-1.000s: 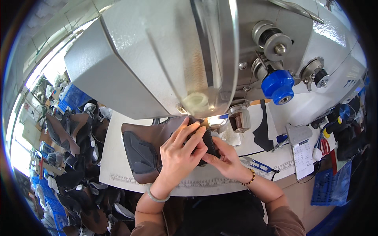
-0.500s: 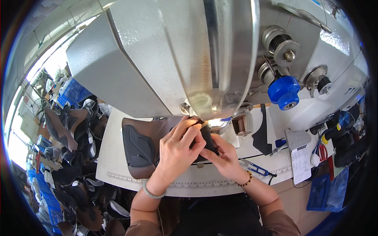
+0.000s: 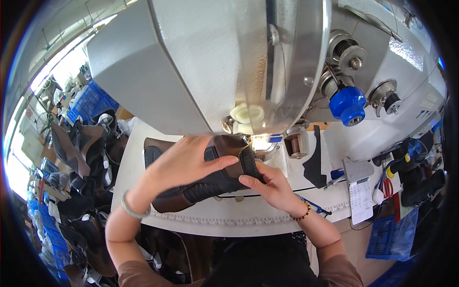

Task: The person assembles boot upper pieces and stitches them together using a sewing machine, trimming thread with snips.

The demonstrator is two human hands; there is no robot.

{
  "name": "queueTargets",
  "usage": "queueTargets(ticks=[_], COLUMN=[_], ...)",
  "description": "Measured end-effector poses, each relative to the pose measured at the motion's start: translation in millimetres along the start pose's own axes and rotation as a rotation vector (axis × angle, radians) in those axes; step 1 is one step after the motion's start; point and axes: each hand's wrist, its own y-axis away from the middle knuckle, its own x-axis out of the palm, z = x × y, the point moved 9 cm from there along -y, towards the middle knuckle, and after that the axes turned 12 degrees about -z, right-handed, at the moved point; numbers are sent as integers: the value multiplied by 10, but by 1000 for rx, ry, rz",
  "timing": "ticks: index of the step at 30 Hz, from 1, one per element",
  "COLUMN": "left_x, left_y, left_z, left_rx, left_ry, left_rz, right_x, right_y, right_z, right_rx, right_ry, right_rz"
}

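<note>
A brown and black leather boot upper (image 3: 205, 190), with ribbed and quilted panels, lies on the sewing machine's white bed. Its far edge sits under the machine head, by the lit needle area (image 3: 260, 143). My left hand (image 3: 184, 160) reaches over the upper, thumb stretched across its face; the other fingers go out of sight behind the leather. On the right side, my right hand (image 3: 272, 186) pinches the black ribbed edge, thumb on top. The large grey sewing machine head (image 3: 191, 62) hangs over the work and hides part of the stitching spot.
A bobbin (image 3: 295, 146) stands right of the needle. Blue-handled snips (image 3: 313, 205) lie by my right wrist. Farther right are a black leather strip (image 3: 314, 162), a paper slip (image 3: 361, 201) and red-handled scissors (image 3: 387, 187). Piled uppers (image 3: 86, 191) fill the left side.
My left hand has moved left and its fingers have spread from a pinch near the needle. The upper has turned and shows more of its brown face; my right hand stays at its edge.
</note>
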Motion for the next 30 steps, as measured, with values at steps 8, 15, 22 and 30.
queueTargets(ticks=[8,15,22,30], left_x=[634,571,519,430], left_y=[54,77,71,21], left_z=[387,318,296,238], left_rx=[-423,-356,-347,-310], left_ry=[273,137,113,232], left_rz=[633,341,230,272], right_x=[-33,-252,-264,-313], right_y=[-3,-39,-67,-66], right_z=[72,43,51,-48], right_rx=[-16,206,192,134], right_ry=[55,-172,-152,-238], right_rz=[18,93,149,13])
